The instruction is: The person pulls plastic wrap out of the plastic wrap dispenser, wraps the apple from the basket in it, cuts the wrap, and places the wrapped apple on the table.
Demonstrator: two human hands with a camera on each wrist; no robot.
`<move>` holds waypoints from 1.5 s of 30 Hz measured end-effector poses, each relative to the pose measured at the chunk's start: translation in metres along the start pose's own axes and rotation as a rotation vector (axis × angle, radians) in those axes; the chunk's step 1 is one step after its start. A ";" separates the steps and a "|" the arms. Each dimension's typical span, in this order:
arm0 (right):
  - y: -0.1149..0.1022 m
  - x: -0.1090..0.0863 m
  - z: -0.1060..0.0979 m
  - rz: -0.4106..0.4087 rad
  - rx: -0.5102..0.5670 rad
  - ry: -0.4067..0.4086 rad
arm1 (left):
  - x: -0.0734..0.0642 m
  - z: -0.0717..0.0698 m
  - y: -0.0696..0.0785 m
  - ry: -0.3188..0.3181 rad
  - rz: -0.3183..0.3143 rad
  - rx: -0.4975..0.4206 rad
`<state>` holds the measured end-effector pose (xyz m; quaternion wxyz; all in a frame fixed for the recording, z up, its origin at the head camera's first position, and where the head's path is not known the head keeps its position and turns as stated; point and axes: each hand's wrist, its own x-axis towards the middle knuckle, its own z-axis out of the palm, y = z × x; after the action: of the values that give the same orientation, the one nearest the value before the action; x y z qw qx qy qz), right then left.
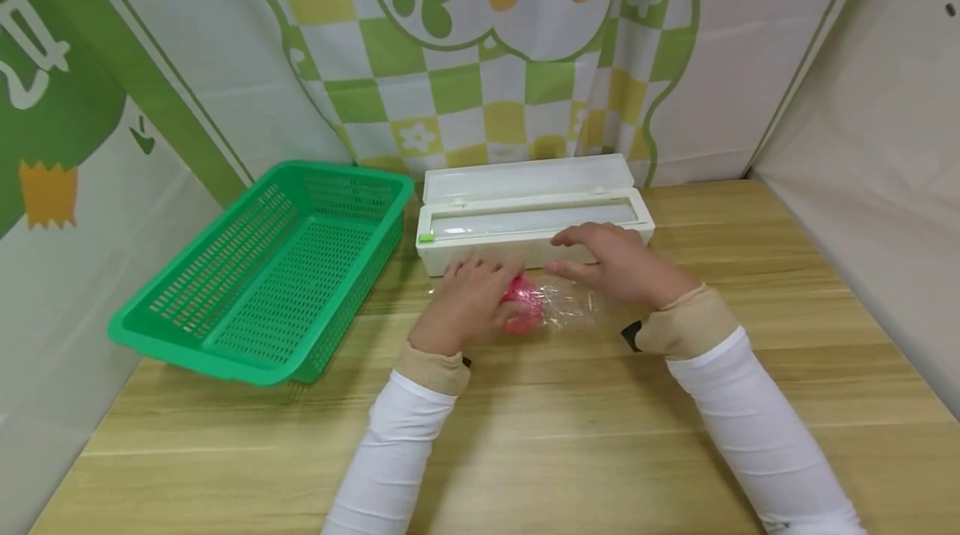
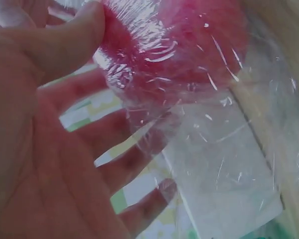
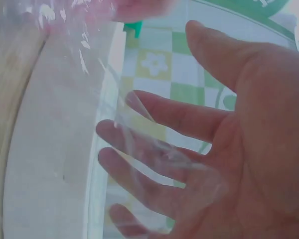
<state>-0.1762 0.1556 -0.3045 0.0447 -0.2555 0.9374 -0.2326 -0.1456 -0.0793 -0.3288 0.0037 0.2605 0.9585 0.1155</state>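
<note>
A roundish pinkish-red item (image 1: 525, 303) sits in crinkled clear cling film (image 1: 567, 304), just in front of the white dispenser box; its kind is hidden by the glare. My left hand (image 1: 467, 302) holds it from the left. In the left wrist view, the thumb (image 2: 82, 42) presses at the edge of the wrapped item (image 2: 189, 40), the index finger goes behind it and the other fingers spread under the film. To the right, my right hand (image 1: 618, 264) has its fingers apart. A loose flap of film (image 3: 174, 164) lies across those fingers in the right wrist view.
The white cling film dispenser (image 1: 495, 253) stands at the back with its lid (image 1: 528, 178) raised and a green slider (image 1: 426, 238) at its left end. A green plastic basket (image 1: 300, 372) stands left on the wooden table (image 1: 570, 452). Fabric walls enclose the back and sides.
</note>
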 end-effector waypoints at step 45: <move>0.021 -0.002 -0.021 0.217 0.280 0.334 | -0.004 -0.010 -0.019 0.327 -0.081 0.040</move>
<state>-0.1882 0.1814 -0.2959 -0.0510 -0.1025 0.9125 -0.3928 -0.1526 -0.0992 -0.3238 -0.1529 0.1996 0.9582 0.1369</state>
